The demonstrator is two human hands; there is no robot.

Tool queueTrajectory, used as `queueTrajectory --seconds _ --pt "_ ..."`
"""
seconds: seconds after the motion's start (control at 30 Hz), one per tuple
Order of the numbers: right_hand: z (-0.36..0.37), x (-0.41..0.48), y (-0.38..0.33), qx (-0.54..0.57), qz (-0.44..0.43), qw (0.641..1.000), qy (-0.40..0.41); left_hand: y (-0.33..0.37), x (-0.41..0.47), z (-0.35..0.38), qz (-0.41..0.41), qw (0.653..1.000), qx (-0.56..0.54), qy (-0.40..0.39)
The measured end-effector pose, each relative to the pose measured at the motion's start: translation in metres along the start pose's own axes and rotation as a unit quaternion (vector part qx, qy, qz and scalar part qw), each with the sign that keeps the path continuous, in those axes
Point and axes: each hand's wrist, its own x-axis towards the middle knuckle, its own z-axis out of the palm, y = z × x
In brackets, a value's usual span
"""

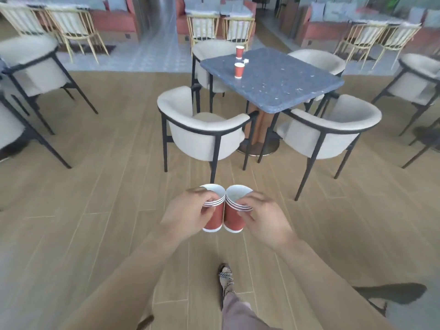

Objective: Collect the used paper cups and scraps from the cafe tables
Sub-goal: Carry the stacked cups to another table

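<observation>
Closest in, at the bottom edge: a sandalled foot [226,278] on the wood-plank floor [95,210], with a trouser leg trailing below it.

Next, both arms stretched forward. Left hand [185,210] curled round the left stack of cups [215,221], fingers wrapping the red wall just under the white rims. Right hand [264,215] gripping the right stack of cups [234,223] the same way. Both stacks upright, mouths open upward, side walls touching (several nested rims on each, exact count hard to read). Held over the floor, well short of the furniture.

Farther on: the near left armchair [202,134] and near right armchair [328,129], cream with black frames, backs toward the camera, drawn up to a blue speckled table [285,82].

On the table's far left part:
- The near cup [238,70], upright, red with a white rim.
- Behind it the far cup [239,52], also upright.
- A small white scrap [246,60] just to their right, roughly level with the gap between them.

Two more cream armchairs [316,60] at the far side. Beyond, blurred: pale spindle-back chairs [202,27] and coral sofas [114,19].
</observation>
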Motion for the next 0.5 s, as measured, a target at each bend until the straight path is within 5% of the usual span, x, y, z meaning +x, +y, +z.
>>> queueTrajectory --seconds 0.27,0.5 --pt "0.024 0.215 0.020 0.010 -0.096 0.995 -0.033 -0.077 0.145 -0.051 -0.087 0.994 -0.006 0.065" --pt "0.065 0.378 -0.031 0.063 -0.191 0.978 -0.049 -0.158 0.222 -0.135 -0.146 0.977 0.042 0.152"
